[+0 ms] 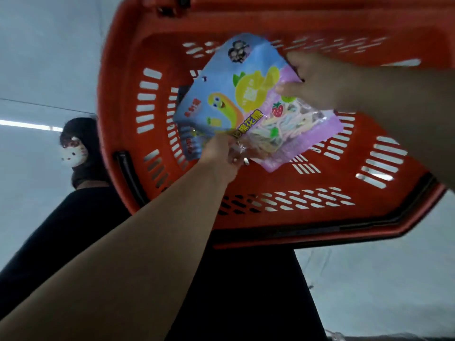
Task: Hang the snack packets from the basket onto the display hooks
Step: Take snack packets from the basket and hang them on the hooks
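A red slotted basket (152,48) fills the upper middle of the head view. Over its inside I hold a small stack of snack packets: a blue packet (221,82) with yellow cartoon figures on top, and a purple packet (302,134) with a strawberry and pale strips under it. My left hand (221,153) grips the packets' lower edge. My right hand (317,80) pinches their upper right edge. Another blue packet (188,141) shows beneath, against the basket's left wall. No display hooks are in view.
The basket's dark handle (128,173) hangs on its left side. My dark trouser legs (241,279) are below the basket. A slipper with a cat face (73,148) is at the left on a pale grey floor (374,279).
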Demonstrator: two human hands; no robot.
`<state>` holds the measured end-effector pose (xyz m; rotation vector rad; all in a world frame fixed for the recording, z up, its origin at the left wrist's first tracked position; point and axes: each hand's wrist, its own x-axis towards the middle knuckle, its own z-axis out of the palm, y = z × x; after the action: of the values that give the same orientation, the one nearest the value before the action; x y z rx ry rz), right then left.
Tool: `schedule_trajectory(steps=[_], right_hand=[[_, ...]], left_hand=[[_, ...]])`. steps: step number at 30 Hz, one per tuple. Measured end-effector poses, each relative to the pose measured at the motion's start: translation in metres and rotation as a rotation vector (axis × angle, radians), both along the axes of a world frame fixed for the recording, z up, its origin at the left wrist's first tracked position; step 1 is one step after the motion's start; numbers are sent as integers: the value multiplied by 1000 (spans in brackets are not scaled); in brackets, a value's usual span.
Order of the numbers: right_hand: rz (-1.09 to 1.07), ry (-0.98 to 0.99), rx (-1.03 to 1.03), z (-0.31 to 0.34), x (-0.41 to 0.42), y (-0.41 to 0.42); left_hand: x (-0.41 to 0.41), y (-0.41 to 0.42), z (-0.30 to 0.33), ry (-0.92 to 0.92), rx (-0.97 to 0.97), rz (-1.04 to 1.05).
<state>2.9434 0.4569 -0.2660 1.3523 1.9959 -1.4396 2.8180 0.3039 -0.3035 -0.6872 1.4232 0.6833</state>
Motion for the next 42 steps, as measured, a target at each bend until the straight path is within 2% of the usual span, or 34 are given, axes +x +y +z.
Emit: schedule_trajectory(steps=[5,10,13,18,25,32,37,42], right_hand=[[-287,45,-45,65,-20,-3],[-551,221,-155,163,-50,-5],[-779,325,-212,230,-78,-3],[-974,443,-90,329,-140,4],[-852,568,83,482,-234,41],[-733,648,312,608,-307,73],[-719,655,451,667,-346,89],[-762,614,483,692,-380,95]], left_hand=[[-68,8,79,199,184,-135],[-132,30,184,336,512,-218],[-169,52,250,497,670,-349],[-233,93,360,667,832,-439],[-321,125,508,898,991,-353],[-396,153,621,1044,1202,-278],[-443,175,670,1156,1290,-337],[-472,201,689,1221,1297,-394]])
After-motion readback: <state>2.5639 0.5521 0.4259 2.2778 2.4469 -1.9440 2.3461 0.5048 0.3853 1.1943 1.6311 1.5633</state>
